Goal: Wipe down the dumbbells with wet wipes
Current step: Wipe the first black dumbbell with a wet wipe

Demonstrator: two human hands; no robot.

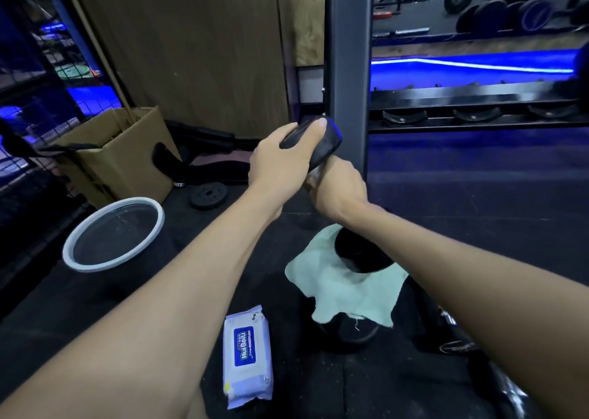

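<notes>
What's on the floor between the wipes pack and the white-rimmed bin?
Only bare black floor mat, crossed above by the left forearm, in the head view.

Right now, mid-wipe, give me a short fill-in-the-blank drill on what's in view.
1. The left hand grips the dumbbell's upper ____.
2. The dumbbell's lower end rests on a pale green ____.
3. The wet wipes pack lies on the ____, nearer the camera than that end.
4. Left of the arms stands a white-rimmed ____.

Missing words: head; cloth; floor; bucket
</notes>
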